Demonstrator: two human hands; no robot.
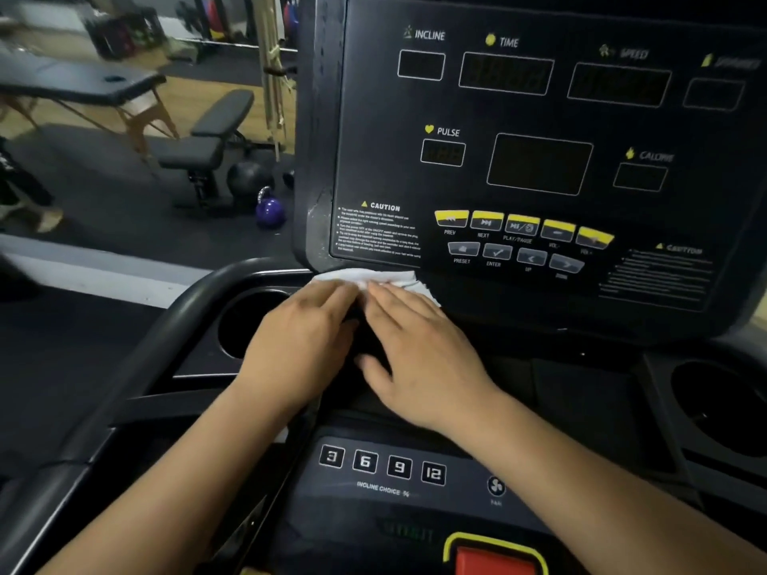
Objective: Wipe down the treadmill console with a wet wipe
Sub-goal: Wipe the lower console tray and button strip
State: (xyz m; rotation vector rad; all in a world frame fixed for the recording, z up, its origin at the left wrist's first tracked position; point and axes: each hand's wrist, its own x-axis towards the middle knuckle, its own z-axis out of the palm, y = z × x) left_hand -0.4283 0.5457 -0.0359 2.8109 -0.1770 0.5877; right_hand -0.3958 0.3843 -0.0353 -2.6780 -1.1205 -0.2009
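Left hand (303, 338): flat, fingers straight and close together, tips pressing on the wet wipe (386, 280). Right hand (419, 354): also flat, fingers straight, tips on the same wipe just beside the left fingertips. Its thumb sticks out sideways; what it touches, cannot tell. Neither hand curls round the wipe. Both forearms are bare and come in from the bottom edge.

Wipe: white, crumpled, lying along the lower left edge of the treadmill console (373, 139), right under the left CAUTION text block (377, 228). Most of it shows beyond the fingertips. One corner pokes out on the right, past the right hand's fingers.

Console: black tilted panel, displays dark. Labels read INCLINE, TIME, SPEED, PULSE, CALORIE. A row of yellow buttons (523, 226) sits up and right of the wipe, with grey buttons (514, 257) beneath marked PRESET, ENTER, UP, DOWN.

Lower deck: the left cup holder (245, 325) is just left of the left hand, the right cup holder (722, 408) well apart on the far side. A curved black handrail (137, 359) sweeps round the left. Near the wrists are incline buttons (382, 464) marked 3, 6, 9, 12, then a fan button (496, 486). A red stop button (494, 560) with a yellow rim sits at the bottom edge.

Beyond, left, blurred: weight bench (216, 130), black ball (249, 178), purple kettlebell (269, 211), padded table (83, 85) on wooden legs.
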